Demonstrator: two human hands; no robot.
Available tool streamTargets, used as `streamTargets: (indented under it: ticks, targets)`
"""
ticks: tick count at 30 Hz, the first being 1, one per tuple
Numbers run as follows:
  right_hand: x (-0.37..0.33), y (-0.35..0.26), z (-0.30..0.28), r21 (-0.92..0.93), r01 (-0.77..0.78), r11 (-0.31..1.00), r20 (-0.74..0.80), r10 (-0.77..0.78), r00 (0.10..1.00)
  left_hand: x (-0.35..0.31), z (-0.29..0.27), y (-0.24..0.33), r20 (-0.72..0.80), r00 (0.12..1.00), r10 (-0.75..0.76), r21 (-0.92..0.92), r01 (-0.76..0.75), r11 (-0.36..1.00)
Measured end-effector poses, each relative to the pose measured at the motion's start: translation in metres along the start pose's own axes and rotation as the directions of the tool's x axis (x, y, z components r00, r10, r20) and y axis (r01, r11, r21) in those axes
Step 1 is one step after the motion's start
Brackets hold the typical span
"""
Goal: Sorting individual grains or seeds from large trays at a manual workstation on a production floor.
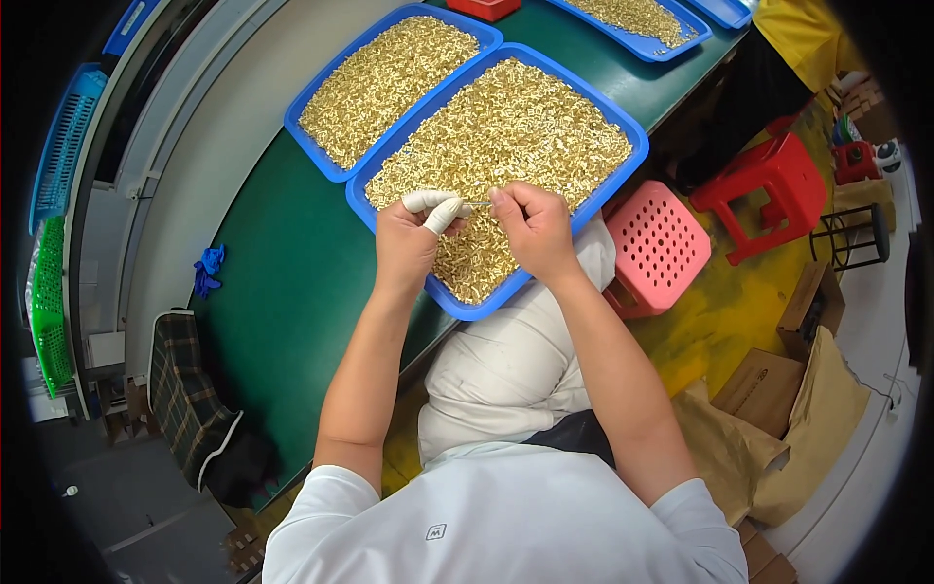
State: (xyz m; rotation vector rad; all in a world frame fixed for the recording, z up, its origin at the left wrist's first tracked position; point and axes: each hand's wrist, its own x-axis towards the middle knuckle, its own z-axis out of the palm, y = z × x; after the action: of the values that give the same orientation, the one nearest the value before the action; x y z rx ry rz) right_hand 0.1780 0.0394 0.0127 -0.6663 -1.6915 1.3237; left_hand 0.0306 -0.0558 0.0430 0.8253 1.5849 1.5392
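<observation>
A large blue tray (631, 166) on the table is filled with small gold-coloured metal pieces (506, 117). Above its near part, my two hands meet. White finger covers wrap the thumb and forefinger of my left hand (407, 243), which is closed in a pinch. My right hand (538, 232) is also closed, thumb against forefinger. Between the two sets of fingertips runs a thin, straight pin-like rod (478, 203), gripped at its right end by my right hand. Whether my left fingers hold the rod itself or a small gold piece at its end is too small to tell.
A second blue tray (336, 175) of gold pieces adjoins at the left, and another blue tray (662, 51) lies far right on the green table (282, 292). A blue glove (208, 271) rests at left. Pink (657, 238) and red (769, 190) stools stand right; a person in yellow (803, 39) is beyond.
</observation>
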Motion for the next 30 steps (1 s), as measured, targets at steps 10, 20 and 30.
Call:
streamTargets:
  ticks: [10,20,30]
  targets:
    - [-0.001,0.006,-0.002,0.044,-0.062,0.997,0.083,0.058,0.995,0.002,0.005,-0.010,-0.038,0.999,0.005,-0.227,-0.013,0.974]
    - [-0.001,0.002,-0.002,0.043,-0.018,0.999,0.167,0.010,0.986,0.000,0.009,-0.012,0.059,0.995,0.074,0.130,-0.082,0.988]
    - [-0.004,0.005,-0.005,0.181,-0.102,0.978,0.029,0.099,0.995,0.011,0.007,0.000,0.388,0.871,0.301,0.768,-0.486,0.418]
